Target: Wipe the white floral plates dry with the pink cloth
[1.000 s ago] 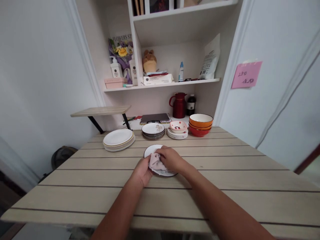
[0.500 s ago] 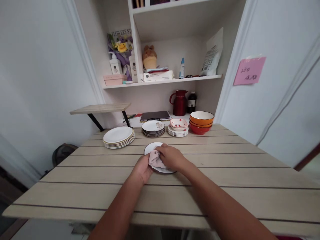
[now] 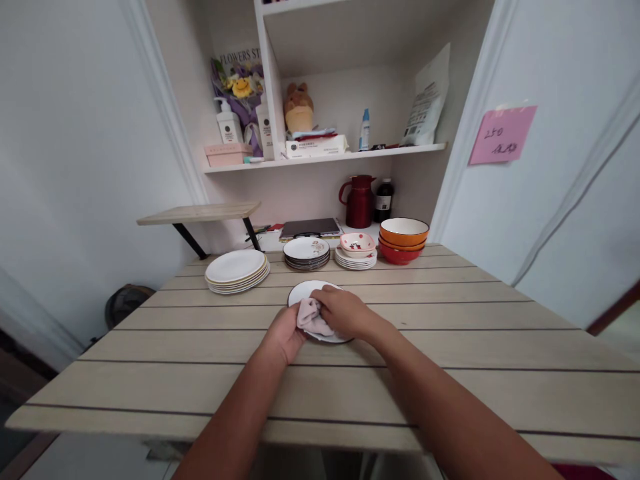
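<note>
"While the left hand [image 3: 285, 335] grips the plate's [image 3: 301, 291] rim, what's the right hand [image 3: 344, 312] doing?"

"Pinching the cloth [image 3: 311, 319] against the plate just below it — wiping, I'd judge."

"Next move?"

"Probably calls for a steady left hand — cloth worked beyond the right."

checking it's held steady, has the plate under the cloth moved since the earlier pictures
No: against the table, the plate shows no clear shift either way.

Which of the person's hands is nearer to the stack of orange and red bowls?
Right. The right hand is left of the bowls and on their near side; the left hand lies farther left and closer to the camera.
</note>
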`<state>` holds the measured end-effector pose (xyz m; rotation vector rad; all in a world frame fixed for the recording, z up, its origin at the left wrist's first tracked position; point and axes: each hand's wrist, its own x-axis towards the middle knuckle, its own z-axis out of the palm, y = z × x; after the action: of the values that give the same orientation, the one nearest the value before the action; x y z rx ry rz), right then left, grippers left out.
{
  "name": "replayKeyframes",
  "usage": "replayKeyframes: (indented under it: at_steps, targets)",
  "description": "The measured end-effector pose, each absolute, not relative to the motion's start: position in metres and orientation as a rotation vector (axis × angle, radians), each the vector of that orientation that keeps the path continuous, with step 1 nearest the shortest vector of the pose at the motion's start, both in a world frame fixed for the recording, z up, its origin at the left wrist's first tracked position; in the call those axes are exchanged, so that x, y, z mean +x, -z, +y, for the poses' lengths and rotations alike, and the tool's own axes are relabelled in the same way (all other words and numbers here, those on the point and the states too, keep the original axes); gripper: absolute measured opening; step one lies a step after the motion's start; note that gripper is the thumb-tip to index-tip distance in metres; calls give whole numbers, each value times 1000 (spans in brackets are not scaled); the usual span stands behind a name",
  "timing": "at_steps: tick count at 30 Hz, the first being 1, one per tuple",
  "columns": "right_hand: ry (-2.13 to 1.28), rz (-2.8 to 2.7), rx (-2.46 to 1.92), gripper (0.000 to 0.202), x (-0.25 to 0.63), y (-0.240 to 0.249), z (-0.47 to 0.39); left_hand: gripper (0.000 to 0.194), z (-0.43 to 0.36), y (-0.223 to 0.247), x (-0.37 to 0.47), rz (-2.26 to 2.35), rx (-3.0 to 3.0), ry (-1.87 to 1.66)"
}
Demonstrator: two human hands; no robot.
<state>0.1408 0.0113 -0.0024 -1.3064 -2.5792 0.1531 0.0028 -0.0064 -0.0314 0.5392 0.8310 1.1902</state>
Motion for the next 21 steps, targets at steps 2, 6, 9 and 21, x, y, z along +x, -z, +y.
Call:
replayKeyframes:
  at_steps: [2, 6, 9, 21]
  targets:
    - [-181, -2568, -1319, 26, 140, 3, 12, 19, -6, 31, 3, 833, 537, -1188]
    - [-211, -2537, -1362, 28, 138, 3, 13, 19, -5, 33, 3, 827, 535, -1192]
    - [-212, -2535, -1357, 29, 137, 3, 12, 19, -3, 34, 3, 823, 535, -1193]
    - [-203, -2594, -1314, 26, 141, 3, 15, 18, -8, 28, 3, 847, 526, -1193]
